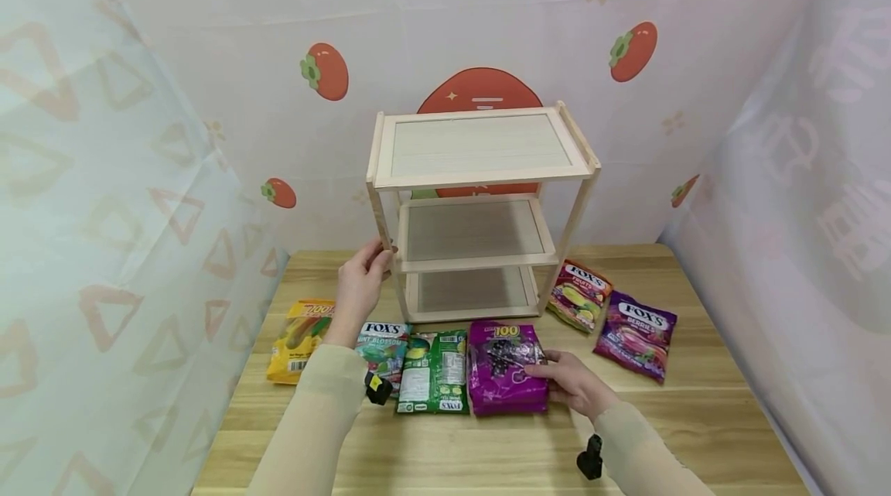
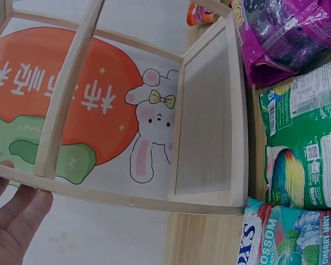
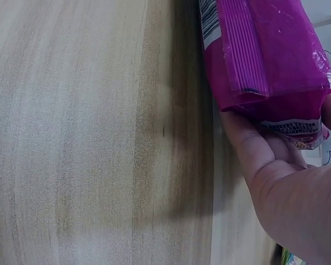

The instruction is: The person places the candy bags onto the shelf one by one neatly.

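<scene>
The right hand (image 1: pixel 574 384) grips the purple bag (image 1: pixel 506 376) at its right side, thumb laid over the printed face and fingers underneath. The purple bag is positioned in front of the wooden rack (image 1: pixel 480 148), between the rack and the near edge of the table (image 1: pixel 487 457). Its long axis runs from the near edge toward the far edge; the end marked "100" points at the rack, and the printed face is upward. Whether its left side rests on the table cannot be told. The left hand (image 1: pixel 362 279) holds the front left post (image 1: pixel 381 225) of the rack with bent fingers. The three-tier rack stands upright near the table's far edge, its long axis running left to right. The green packet (image 1: pixel 433 376) lies just left of the purple bag, its lettering inverted. The teal packet (image 1: pixel 381 349) adjoins the green packet; the yellow bag (image 1: pixel 299 349) lies near the table's left edge. On the opposite side, the red packet (image 1: pixel 579 295) lies angled beside the rack, with the dark purple packet (image 1: pixel 636 333) toward the right edge.
</scene>
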A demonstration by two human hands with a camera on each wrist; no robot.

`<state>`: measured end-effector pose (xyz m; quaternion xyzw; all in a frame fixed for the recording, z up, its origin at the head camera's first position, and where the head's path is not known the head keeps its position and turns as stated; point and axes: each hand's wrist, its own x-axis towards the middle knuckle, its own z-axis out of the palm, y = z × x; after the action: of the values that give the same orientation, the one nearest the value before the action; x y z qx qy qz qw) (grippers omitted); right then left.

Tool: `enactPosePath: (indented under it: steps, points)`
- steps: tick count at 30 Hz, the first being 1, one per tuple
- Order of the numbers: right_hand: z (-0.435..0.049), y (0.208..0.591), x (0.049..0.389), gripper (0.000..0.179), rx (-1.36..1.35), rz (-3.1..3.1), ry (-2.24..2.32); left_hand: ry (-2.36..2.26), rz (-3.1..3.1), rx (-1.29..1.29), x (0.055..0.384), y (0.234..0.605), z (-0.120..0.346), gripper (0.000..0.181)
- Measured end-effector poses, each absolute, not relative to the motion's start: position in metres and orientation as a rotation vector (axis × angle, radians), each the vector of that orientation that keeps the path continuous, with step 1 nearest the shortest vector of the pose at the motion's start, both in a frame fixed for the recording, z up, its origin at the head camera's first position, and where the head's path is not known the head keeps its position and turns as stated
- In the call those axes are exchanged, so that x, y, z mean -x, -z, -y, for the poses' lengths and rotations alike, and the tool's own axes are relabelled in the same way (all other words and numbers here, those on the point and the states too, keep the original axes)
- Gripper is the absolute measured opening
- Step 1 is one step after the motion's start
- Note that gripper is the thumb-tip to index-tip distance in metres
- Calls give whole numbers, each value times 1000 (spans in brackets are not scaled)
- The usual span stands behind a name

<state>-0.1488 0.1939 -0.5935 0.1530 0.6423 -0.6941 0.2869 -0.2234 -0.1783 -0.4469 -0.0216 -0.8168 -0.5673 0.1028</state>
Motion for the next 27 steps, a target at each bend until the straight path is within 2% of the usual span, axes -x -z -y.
enactPosePath:
  steps: [27]
  points:
    - [-193,592,143,86,-412,-1774,1864,1704,2411,67,223,447,179,39]
